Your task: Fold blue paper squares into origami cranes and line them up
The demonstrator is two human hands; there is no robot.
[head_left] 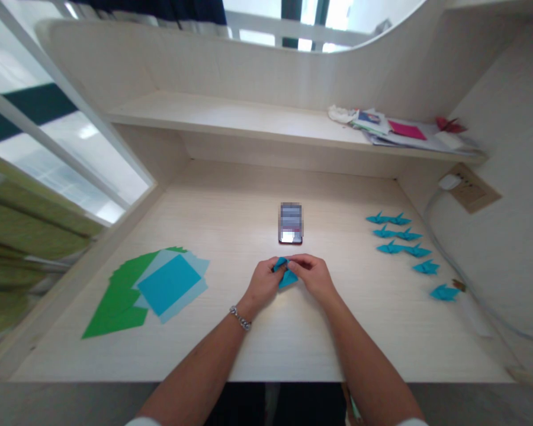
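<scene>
Head view: both hands meet at mid-desk, just this side of the phone. The left hand and right hand pinch the small blue folded paper, fingers clamped on it from either side. Its long axis seems to run hand to hand, though the fingers hide much. Folded blue cranes lie well apart on the right, flat sheets on the left.

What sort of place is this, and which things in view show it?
Probably a built-in study nook, perhaps in a dormitory: a pale wooden desktop with a shelf above holding papers, and a wall socket beside it. Left hand and right hand pinch a blue paper piece.
</scene>
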